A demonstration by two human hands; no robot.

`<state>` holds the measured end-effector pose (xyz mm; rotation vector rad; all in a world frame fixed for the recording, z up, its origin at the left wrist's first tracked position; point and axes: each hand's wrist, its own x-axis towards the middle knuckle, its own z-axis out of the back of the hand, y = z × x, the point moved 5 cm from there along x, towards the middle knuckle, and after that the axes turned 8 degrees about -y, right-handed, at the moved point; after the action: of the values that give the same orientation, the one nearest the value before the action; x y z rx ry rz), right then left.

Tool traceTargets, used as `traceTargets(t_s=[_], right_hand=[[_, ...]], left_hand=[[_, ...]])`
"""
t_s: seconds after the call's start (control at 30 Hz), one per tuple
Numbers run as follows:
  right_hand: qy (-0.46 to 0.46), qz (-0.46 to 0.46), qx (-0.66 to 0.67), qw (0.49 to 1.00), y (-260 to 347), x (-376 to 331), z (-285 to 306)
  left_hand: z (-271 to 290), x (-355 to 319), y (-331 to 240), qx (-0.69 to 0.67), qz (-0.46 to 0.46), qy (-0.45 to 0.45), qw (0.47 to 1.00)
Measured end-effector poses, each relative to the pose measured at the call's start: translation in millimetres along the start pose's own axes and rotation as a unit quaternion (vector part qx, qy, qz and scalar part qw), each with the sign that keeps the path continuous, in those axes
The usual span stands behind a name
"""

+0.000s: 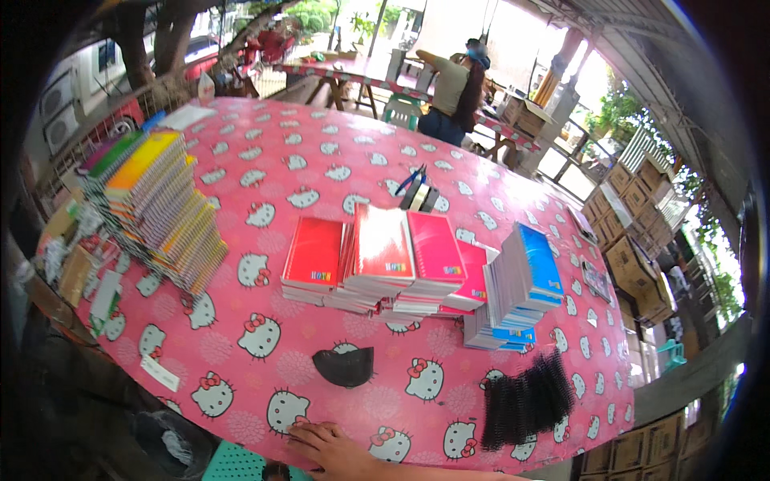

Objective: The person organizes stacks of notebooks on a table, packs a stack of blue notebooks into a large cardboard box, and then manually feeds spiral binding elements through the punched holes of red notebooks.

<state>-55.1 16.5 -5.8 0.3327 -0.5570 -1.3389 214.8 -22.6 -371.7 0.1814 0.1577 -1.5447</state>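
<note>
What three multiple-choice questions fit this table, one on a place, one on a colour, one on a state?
1. Where do the coils lie?
A) on the red notebooks
B) near the front edge, in front of the blue notebooks
C) under the table

2. What colour is the tablecloth?
A) pink
B) green
C) white

3. How is the hand?
A) gripping a notebook
B) flat on the cloth, empty
C) holding scissors

Answers:
1 B: the black coils lie on the cloth, nearer the person than the blue stack.
2 A: it is pink with cat faces.
3 B: the fingers rest on the cloth and hold nothing.
</note>
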Motion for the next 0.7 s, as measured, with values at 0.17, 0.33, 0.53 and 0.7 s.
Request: traceTargets(t_s=[0.17,0.33,0.53,0.7], right_hand=[[-0.025,0.004,0.001,1.0,-7.4,-1.1,-4.6],[-0.006,0.018,-0.005,1.0,-10.2,-5.7,-13.7],[-0.015,0.02,-0.009,1.0,-15.9,-9.9,-10.6],[-0.047,0.024,0.022,0.998,-9.2,-10.0,-5.5]], left_hand=[[31.8,-17.2,35.1,0.042,0.029,-0.064,0.997],[41.8,-34.6,57.0,0.068,0.044,-0.068,0.994],[29.7,-36.0,53.9,-0.055,-0.003,0.277,0.959],[42.0,-5.8,57.0,-0.016,-0.003,0.269,0.963]])
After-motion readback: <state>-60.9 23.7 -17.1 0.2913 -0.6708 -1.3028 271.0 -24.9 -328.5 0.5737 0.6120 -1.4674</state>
